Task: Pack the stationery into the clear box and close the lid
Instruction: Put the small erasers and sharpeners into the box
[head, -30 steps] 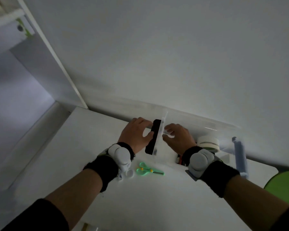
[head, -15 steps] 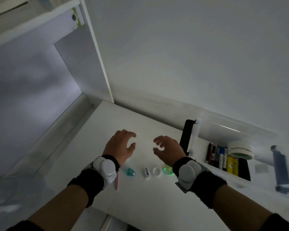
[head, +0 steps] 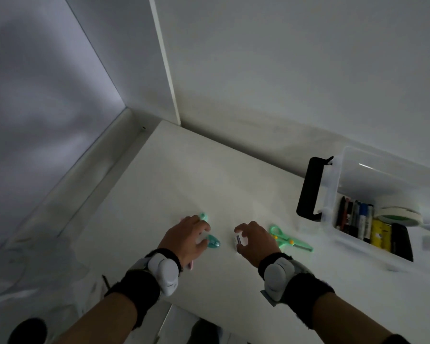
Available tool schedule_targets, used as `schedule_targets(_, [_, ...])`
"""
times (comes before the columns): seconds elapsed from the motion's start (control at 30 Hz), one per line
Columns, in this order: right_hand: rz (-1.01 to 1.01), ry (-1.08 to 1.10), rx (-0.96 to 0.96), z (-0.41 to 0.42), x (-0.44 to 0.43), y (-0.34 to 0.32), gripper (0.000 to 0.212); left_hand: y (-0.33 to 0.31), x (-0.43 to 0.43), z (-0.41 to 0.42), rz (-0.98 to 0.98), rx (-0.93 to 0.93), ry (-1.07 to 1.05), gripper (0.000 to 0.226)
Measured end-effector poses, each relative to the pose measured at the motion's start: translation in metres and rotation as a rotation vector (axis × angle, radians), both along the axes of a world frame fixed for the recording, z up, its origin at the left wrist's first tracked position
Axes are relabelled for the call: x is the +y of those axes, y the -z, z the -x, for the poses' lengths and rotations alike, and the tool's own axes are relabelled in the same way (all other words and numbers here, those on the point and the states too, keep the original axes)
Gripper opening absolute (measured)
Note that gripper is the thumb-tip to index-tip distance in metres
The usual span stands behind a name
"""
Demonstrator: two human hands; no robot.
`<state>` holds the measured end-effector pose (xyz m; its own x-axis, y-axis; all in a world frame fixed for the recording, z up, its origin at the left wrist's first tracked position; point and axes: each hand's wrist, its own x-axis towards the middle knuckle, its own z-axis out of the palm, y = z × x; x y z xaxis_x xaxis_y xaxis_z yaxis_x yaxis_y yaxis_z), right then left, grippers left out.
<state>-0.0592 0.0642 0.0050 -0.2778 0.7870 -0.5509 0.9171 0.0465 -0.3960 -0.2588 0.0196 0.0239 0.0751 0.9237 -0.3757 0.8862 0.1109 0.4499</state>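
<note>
Clear box (head: 334, 189) sits on the white tabletop (head: 184, 175) at the right of the frame, part filled, while both hands work the loose stationery at lower centre.

Both forearms reach up from the bottom edge, palms down. The left grip (head: 186, 238) has its fingers curled down beside two teal pieces (head: 213, 242); I cannot tell whether it holds anything. The right grip (head: 255, 242) is nearly closed, thumb and forefinger pinching one small white piece (head: 240, 240). One pair of green scissors (head: 292, 242) lies just right of it, a handle loop partly hidden by the knuckles. One pink item (head: 190, 265) peeks from under the left wrist. The box has one black handle (head: 308, 189) and holds a row of pens (head: 355, 219) too tightly packed to count, one yellow item (head: 380, 234), one black item (head: 402, 240) and one tape roll (head: 399, 211).
</note>
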Motion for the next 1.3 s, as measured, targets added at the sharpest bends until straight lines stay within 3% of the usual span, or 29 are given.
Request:
schedule_targets(0.27, [0.02, -0.058, -0.036, 0.004, -0.006, 0.021, 0.048, 0.031, -0.002, -0.014, 0.018, 0.004, 0.11, 0.04])
schedule_targets(0.77, [-0.047, -0.059, -0.07, 0.008, -0.01, 0.033, 0.038, 0.055, -0.004, -0.014, 0.053, -0.056, 0.078, 0.034])
schedule_targets(0.93, [-0.074, -0.04, -0.015, 0.009, -0.016, 0.03, 0.044, 0.053, -0.005, -0.014, 0.064, -0.025, 0.054, 0.042])
schedule_targets(1.3, [-0.046, 0.105, 0.236, 0.015, -0.002, 0.002, 0.039, 0.024, 0.01, -0.024, -0.06, -0.112, -0.078, 0.028])
